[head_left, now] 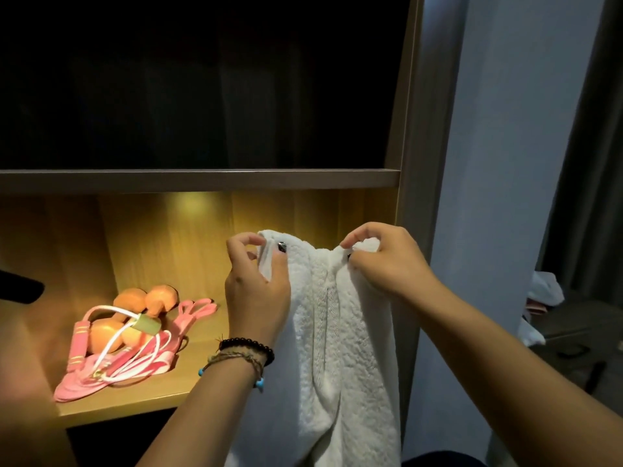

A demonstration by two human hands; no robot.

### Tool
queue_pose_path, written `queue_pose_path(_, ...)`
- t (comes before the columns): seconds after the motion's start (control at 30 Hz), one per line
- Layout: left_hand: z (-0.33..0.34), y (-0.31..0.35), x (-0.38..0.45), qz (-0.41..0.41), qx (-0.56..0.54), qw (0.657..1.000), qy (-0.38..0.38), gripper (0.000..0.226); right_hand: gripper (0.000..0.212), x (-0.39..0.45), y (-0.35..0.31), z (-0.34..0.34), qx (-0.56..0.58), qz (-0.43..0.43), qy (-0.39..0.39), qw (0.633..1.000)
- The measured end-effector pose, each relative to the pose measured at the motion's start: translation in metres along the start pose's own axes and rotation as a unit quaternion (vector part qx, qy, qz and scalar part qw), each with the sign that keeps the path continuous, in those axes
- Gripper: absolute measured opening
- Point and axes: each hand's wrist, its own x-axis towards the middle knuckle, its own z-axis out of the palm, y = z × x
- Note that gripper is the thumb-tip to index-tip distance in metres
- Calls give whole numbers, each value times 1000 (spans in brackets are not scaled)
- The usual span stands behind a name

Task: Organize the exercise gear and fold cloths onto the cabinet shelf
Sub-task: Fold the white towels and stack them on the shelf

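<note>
Head view, facing open cabinet [409, 129]; lit wooden shelf [188, 348] at mid-height, dark compartment above. White towel [340, 332] held up in front of shelf's right end, hanging down out of frame; top edge bunched between both hands, cloth creased lengthwise. Left hand [256, 291] pinching towel's upper left corner, thumb on the front face, fingers curled behind the edge; beaded and cord bracelets [242, 355] on that wrist. Right hand [384, 257] pinching upper right corner, fingers curled tight over gathered cloth. Towel clear of shelf surface, not resting on it, as far as visible.

On shelf, left part: orange dumbbells [148, 298] lying together; pink jump rope [111, 342] with white cord looped over them; pink bands [192, 311] spread just beside and under; all touching in one pile. Pale wall [499, 197] right of cabinet; loose clothes [542, 291] on floor beyond, dim, detail unclear.
</note>
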Motion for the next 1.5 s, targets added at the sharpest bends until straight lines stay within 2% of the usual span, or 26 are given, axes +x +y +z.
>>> queue_pose_path(0.13, 0, -9, -7, 1, 28, 998, -60, 78, 29, -5, 8, 8, 49, -6, 19, 999)
queue_pose_path(0.23, -8, -25, 9, -83, 15, 995, -56, 90, 32, -4, 20, 11, 64, -11, 28, 998)
queue_pose_path(0.3, -17, -38, 22, -140, 25, 989, -40, 90, 29, 3, 31, 11, 58, -10, 45, 997)
queue_pose_path(0.4, -34, -56, 39, -168, 82, 981, -50, 76, 25, 20, 50, 2, 56, 6, 68, 996)
queue_pose_path(0.5, -57, -68, 56, -218, 109, 960, -137, 63, 32, 34, 63, -9, 37, -8, 67, 997)
queue_pose_path(0.57, -73, -68, 66, -238, 167, 925, -245, 53, 38, 40, 62, -11, 25, -59, 45, 997)
queue_pose_path(0.6, -78, -67, 70, -229, 240, 889, -315, 52, 40, 41, 59, -10, 20, -90, 26, 995)
queue_pose_path(0.67, -77, -62, 71, -177, 373, 796, -443, 66, 44, 42, 50, -7, 27, -147, -23, 988)
queue_pose_path(0.7, -72, -59, 68, -159, 394, 764, -486, 79, 46, 41, 45, -4, 39, -169, -53, 983)
queue_pose_path(0.73, -64, -55, 65, -154, 383, 750, -517, 91, 47, 39, 40, 0, 50, -188, -82, 977)
queue_pose_path(0.8, -44, -46, 56, -147, 319, 758, -549, 104, 48, 35, 32, 6, 53, -220, -133, 965)
queue_pose_path(0.83, -35, -42, 51, -132, 284, 766, -561, 99, 48, 32, 29, 9, 50, -230, -153, 960)
queue_pose_path(0.93, -13, -41, 36, -103, 185, 768, -604, 54, 49, 27, 30, 10, 43, -239, -175, 954)
queue_pose_path(1.0, -3, -46, 23, -147, 101, 776, -605, 40, 48, 26, 37, 1, 36, -234, -162, 958)
queue_pose_path(1.07, 6, -50, 10, -184, 27, 799, -573, 31, 49, 26, 48, -9, 41, -218, -143, 965)
queue_pose_path(1.17, 19, -47, 2, -161, -5, 835, -527, 27, 56, 23, 69, -18, 77, -194, -93, 974)
queue_pose_path(1.27, 26, -37, 4, -151, -30, 840, -520, 26, 64, 17, 91, -18, 103, -128, -5, 986)
queue_pose_path(1.3, 27, -32, 6, -152, -38, 840, -519, 26, 68, 14, 98, -18, 106, -103, 0, 989)
queue_pose_path(1.4, 22, -19, 14, -150, -59, 843, -513, 26, 74, -2, 117, -12, 133, -40, -73, 988)
queue_pose_path(1.5, 6, -7, 24, -141, -59, 863, -482, 23, 58, -20, 133, -2, 130, -13, -104, 986)
